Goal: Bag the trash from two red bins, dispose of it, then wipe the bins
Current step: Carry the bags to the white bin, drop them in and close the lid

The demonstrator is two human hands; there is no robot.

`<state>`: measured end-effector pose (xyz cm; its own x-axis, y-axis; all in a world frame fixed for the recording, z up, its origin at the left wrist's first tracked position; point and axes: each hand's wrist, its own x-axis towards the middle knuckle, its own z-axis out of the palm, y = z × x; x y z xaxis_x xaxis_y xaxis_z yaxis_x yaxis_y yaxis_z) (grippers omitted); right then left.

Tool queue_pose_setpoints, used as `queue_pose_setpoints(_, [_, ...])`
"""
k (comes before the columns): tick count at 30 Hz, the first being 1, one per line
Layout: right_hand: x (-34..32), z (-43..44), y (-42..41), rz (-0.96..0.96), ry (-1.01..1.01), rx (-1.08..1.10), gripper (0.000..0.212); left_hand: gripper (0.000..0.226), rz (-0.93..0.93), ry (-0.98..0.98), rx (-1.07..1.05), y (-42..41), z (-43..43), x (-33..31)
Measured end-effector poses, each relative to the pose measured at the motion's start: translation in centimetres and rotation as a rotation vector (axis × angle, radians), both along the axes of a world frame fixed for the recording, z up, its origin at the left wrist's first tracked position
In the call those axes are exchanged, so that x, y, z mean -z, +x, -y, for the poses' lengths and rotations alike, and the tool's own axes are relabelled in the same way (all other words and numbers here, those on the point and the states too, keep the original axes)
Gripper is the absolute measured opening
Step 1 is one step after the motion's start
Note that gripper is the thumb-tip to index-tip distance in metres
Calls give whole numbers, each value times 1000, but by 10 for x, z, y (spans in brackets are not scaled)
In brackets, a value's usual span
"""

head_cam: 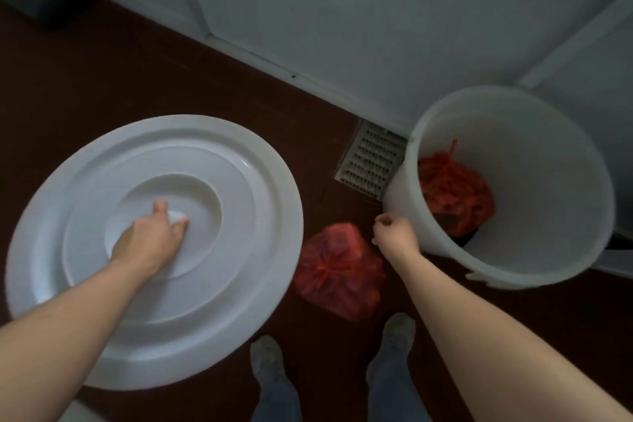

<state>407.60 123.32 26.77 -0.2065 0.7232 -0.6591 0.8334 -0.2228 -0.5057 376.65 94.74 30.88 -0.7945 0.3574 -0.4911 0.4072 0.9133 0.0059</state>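
My left hand (150, 238) grips the small knob at the centre of a big round white lid (260, 212), which it holds out to the left above the floor. A large white bucket (548, 181) stands open at the right against the wall, with one tied red trash bag (455, 195) lying inside it. A second tied red trash bag (339, 271) sits on the dark floor between the lid and the bucket. My right hand (394, 235) hovers just above that bag, beside the bucket's near wall, with its fingers curled and nothing in them.
A metal floor drain grate (371, 161) lies at the foot of the grey wall (342, 27), left of the bucket. My two shoes (267, 358) stand on the dark red-brown floor (137, 72) right below the bag.
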Motion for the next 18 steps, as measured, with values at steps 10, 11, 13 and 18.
queue_pose_setpoints(10, [85, 85, -3, 166, -24, -222, 32, 41, 68, -48, -62, -6, 76, 81])
queue_pose_setpoints(11, [99, 88, -2, 172, -2, -289, 35, 42, 70, -49, -60, -2, 80, 96])
queue_pose_setpoints(13, [128, 95, 0, 160, 10, -474, 48, 45, 68, -49, -49, 4, 89, 126])
queue_pose_setpoints(18, [206, 124, 9, 300, -59, -838, 88, 50, 92, -69, -40, 19, 115, 205])
